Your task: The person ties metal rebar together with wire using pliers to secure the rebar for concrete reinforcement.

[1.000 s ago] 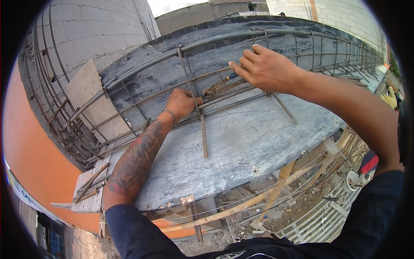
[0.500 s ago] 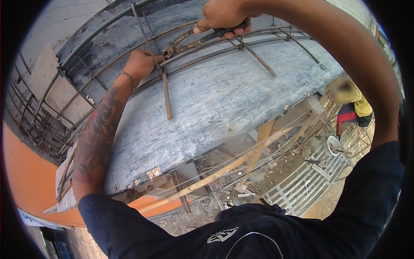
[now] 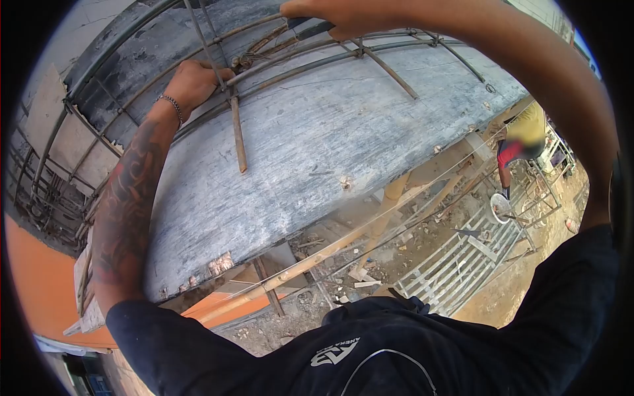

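My left hand (image 3: pixel 189 87), wearing a bracelet, is closed on the steel rebar (image 3: pixel 232 92) where bars cross, its fingertips at the joint. A short rebar end (image 3: pixel 238 138) hangs from that crossing over the grey board. At the top edge, my right hand (image 3: pixel 333 14) is wrapped around the dark grips of a pair of pincers (image 3: pixel 282 46), partly cut off by the frame. The rusty jaws of the pincers point left and lie at the joint, close to my left fingertips. Whether the jaws hold a wire is too small to tell.
The weathered grey board (image 3: pixel 310 138) slopes beneath the rebar cage. Bamboo poles (image 3: pixel 317 257) and rubble lie below its edge. At right, a person in a yellow top (image 3: pixel 525 129) stands near a white bucket (image 3: pixel 500 208) and a slatted metal rack (image 3: pixel 456 277). More rebar (image 3: pixel 46 171) bunches at left.
The view has shifted, so the cage and both hands appear further up and left. My right hand is now partly out of frame. The person in yellow has changed posture.
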Tool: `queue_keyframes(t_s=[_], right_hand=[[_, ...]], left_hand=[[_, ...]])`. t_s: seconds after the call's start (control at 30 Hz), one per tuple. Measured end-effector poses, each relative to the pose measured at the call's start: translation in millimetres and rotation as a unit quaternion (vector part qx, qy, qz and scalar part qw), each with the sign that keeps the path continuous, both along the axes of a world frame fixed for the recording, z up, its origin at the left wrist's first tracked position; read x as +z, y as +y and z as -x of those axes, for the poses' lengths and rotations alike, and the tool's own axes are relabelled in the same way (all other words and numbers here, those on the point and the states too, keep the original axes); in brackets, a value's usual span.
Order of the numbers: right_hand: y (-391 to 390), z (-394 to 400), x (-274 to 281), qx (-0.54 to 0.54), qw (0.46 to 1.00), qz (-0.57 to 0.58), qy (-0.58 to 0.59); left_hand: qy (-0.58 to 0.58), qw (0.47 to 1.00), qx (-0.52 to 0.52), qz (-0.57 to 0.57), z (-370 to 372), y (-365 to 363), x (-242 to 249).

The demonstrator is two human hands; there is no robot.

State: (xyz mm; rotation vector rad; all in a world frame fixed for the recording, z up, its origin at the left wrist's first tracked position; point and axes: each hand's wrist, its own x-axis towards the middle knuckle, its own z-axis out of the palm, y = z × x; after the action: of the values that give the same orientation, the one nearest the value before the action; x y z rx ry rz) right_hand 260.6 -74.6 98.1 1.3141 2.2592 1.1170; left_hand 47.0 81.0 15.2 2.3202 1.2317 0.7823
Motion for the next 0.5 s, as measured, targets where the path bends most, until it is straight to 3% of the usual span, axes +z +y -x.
queue_keyframes(t_s=[0.03, 0.07, 0.1, 0.13, 0.3, 0.43, 0.47, 0.5], right_hand=[[4, 4, -2, -0.058, 0.995, -0.041, -0.074], [21, -16, -13, 0.085, 0.976, -0.162, -0.117], [19, -19, -14, 0.107, 0.946, -0.232, -0.199], [26, -21, -26, 0.083, 0.924, -0.312, -0.206], [24, -23, -32, 0.086, 0.904, -0.356, -0.220], [24, -23, -22, 0.172, 0.879, -0.372, -0.244], [16, -13, -15, 0.023, 0.972, -0.205, -0.111], [13, -6, -11, -0.128, 0.991, -0.023, 0.031]], left_hand=[[0.000, 1.000, -0.010, 0.009, 2, 2, 1], [-0.006, 1.000, 0.009, 0.016, 1, 6, 0], [-0.008, 1.000, 0.010, 0.016, 2, 8, 0], [-0.005, 1.000, 0.007, 0.009, 2, 6, 1], [-0.011, 1.000, 0.010, 0.018, 0, 1, 3], [-0.009, 1.000, 0.019, 0.023, 0, 1, 2], [-0.008, 1.000, 0.019, 0.022, 0, 1, 1], [-0.010, 1.000, 0.019, 0.021, 1, 1, 0]])
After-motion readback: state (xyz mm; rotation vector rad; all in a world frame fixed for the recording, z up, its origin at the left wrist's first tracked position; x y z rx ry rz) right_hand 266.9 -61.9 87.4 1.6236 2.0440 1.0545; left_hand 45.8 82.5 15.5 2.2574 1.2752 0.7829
